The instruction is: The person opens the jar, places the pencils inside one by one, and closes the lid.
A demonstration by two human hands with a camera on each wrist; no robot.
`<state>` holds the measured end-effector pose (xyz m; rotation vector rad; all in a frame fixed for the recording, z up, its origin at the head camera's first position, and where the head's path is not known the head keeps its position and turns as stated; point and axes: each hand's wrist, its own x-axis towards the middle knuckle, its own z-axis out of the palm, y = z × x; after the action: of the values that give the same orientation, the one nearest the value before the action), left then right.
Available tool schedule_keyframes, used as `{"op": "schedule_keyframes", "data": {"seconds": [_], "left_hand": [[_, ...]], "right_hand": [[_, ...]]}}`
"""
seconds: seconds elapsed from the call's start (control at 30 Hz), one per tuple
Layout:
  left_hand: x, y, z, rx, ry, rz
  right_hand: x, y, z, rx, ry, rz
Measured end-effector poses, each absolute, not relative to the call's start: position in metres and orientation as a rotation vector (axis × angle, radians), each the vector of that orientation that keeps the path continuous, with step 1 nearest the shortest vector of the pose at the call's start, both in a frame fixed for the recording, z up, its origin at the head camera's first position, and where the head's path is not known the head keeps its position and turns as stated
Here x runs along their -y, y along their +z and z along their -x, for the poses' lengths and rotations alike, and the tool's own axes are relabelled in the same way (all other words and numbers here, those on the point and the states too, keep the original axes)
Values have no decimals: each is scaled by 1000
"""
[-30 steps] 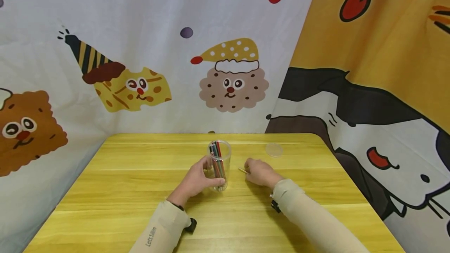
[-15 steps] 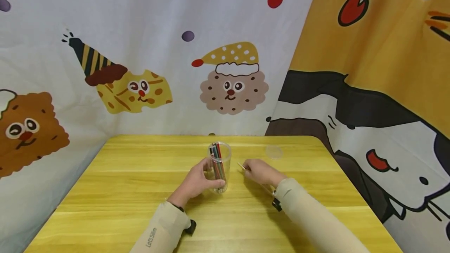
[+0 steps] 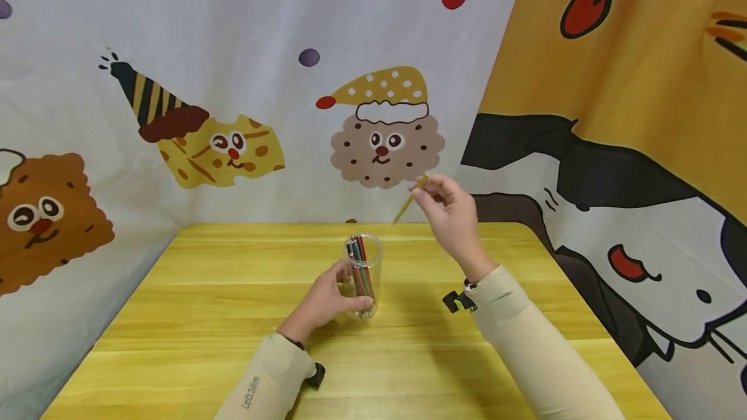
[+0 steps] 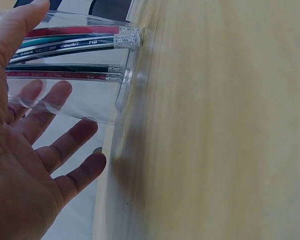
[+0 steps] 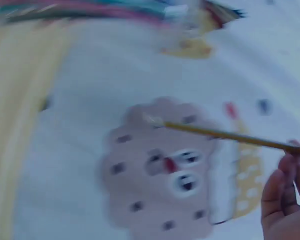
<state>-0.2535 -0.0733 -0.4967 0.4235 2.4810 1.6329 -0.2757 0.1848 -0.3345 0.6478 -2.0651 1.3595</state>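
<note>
A clear plastic cup stands upright on the table, with several pencils leaning inside it. My left hand holds the cup low on its left side, thumb in front and fingers around the back. In the left wrist view, the pencils have metal ferrules at the cup's base; one is marked HB. Raised above the table to the right of the cup, my right hand pinches a yellow pencil near its upper end. The pencil slants down to the left, its lower end apart from the cup.
The wooden table ends at a cartoon-printed curtain behind it. A clear round lid lies at the back right, mostly hidden by my right hand and wrist.
My right hand has lifted from the tabletop, rising with the yellow pencil, which now shows at a steeper slant. The left hand and the cup have stayed in place.
</note>
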Motion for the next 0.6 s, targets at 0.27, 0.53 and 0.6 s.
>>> {"op": "schedule_keyframes", "data": {"seconds": [0.27, 0.53, 0.6], "left_hand": [[74, -495, 252, -2492, 1629, -443], [73, -495, 253, -2499, 1617, -429], [72, -495, 253, -2495, 1620, -430]], "right_hand": [[-167, -312, 257, 1894, 1771, -789], [-154, -344, 262, 2255, 1643, -742], [-150, -351, 262, 2318, 1572, -777]]}}
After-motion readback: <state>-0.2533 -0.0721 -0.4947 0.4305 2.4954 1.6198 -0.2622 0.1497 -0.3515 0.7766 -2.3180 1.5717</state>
